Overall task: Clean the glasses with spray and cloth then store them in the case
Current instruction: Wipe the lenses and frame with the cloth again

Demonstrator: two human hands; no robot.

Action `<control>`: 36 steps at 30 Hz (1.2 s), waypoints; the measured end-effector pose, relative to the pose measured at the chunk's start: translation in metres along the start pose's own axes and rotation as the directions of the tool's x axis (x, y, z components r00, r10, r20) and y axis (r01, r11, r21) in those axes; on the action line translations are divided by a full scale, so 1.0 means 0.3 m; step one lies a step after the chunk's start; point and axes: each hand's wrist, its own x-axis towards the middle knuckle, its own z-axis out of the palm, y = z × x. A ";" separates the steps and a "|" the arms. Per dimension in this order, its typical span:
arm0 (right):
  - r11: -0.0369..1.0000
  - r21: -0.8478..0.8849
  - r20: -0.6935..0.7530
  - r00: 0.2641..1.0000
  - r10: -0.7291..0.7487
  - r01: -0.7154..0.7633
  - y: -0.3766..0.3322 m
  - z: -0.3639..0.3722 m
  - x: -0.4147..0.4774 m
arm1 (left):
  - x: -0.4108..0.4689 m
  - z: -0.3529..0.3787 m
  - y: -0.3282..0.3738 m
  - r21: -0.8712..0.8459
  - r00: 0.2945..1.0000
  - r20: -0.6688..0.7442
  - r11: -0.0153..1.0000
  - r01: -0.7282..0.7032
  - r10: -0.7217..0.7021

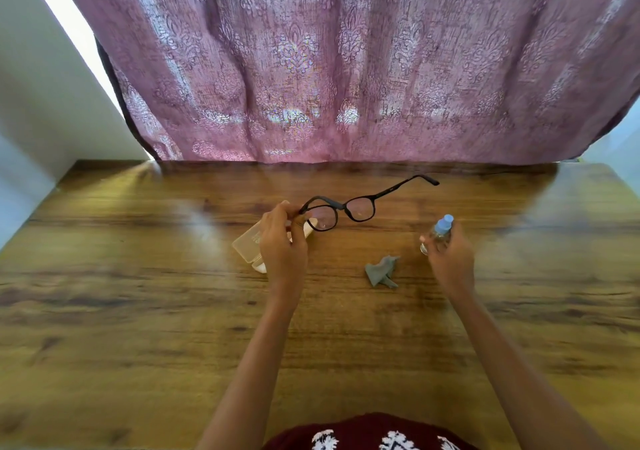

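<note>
Glasses, pinched at one hinge by left hand, long axis toward 2 o'clock; right hand grasping spray bottle at their 4 o'clock.

Backlit, soft daylight, fisheye edges.

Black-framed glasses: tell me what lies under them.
Under the black-framed glasses, held up by the left hand, lie the wooden table and a pale plastic case, partly covered by that hand.

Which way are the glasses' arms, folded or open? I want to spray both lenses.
One arm is unfolded: the glasses, held by the left hand, stretch it toward the curtain. The other is hidden.
</note>
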 end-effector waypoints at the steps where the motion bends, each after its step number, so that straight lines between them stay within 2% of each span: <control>1: 1.000 0.006 0.007 1.000 0.015 -0.015 0.003 0.000 -0.003 | -0.001 0.000 0.002 0.001 1.000 0.001 1.000 0.000 0.000; 3: 0.999 0.020 0.002 0.999 0.048 -0.048 0.002 -0.001 -0.011 | -0.001 0.000 0.004 0.003 1.000 0.001 1.000 -0.004 0.004; 5: 0.999 0.010 -0.079 0.996 0.048 -0.047 -0.015 -0.002 -0.026 | 0.000 0.000 0.004 0.006 1.000 0.004 1.000 -0.002 0.002; 8: 0.997 -0.044 -0.287 0.955 -0.067 0.057 -0.043 -0.001 -0.067 | -0.001 -0.001 0.005 -0.003 1.000 0.004 1.000 -0.005 0.005; 10: 0.978 -0.112 -0.333 0.920 -0.205 0.178 -0.051 0.009 -0.104 | -0.002 -0.003 0.011 -0.026 1.000 0.003 1.000 0.002 -0.002; 12: 0.915 -0.189 -0.199 0.898 -0.392 0.358 -0.041 0.030 -0.140 | -0.002 -0.006 0.013 -0.033 1.000 0.004 0.999 0.008 -0.007; 14: 0.842 -0.238 0.044 0.872 -0.488 0.484 -0.024 0.054 -0.167 | -0.003 -0.005 0.005 -0.023 1.000 0.014 0.999 0.024 -0.024; 16: 0.813 -0.242 0.241 0.844 -0.478 0.530 -0.007 0.067 -0.175 | -0.004 -0.006 0.003 -0.033 0.999 0.022 0.999 0.042 -0.041; 19: 0.811 -0.203 0.379 0.808 -0.451 0.549 -0.002 0.070 -0.170 | -0.004 -0.011 0.008 -0.055 0.998 0.025 0.997 0.053 -0.051; 27: 0.857 -0.155 0.343 0.840 -0.420 0.492 -0.061 0.045 -0.146 | -0.004 -0.008 0.006 -0.043 0.997 0.041 0.997 0.060 -0.059; 30: 0.894 -0.036 0.306 0.857 -0.415 0.446 -0.133 0.031 -0.148 | -0.004 -0.005 0.007 -0.053 0.998 0.036 0.997 0.062 -0.060; 33: 0.948 0.154 0.324 0.892 -0.316 0.280 -0.213 0.018 -0.153 | -0.003 -0.007 0.010 -0.058 0.998 0.032 0.997 0.056 -0.055; 36: 0.933 0.360 0.403 0.904 -0.147 -0.009 -0.295 0.017 -0.166 | -0.004 -0.009 0.014 -0.054 0.998 0.032 0.997 0.047 -0.046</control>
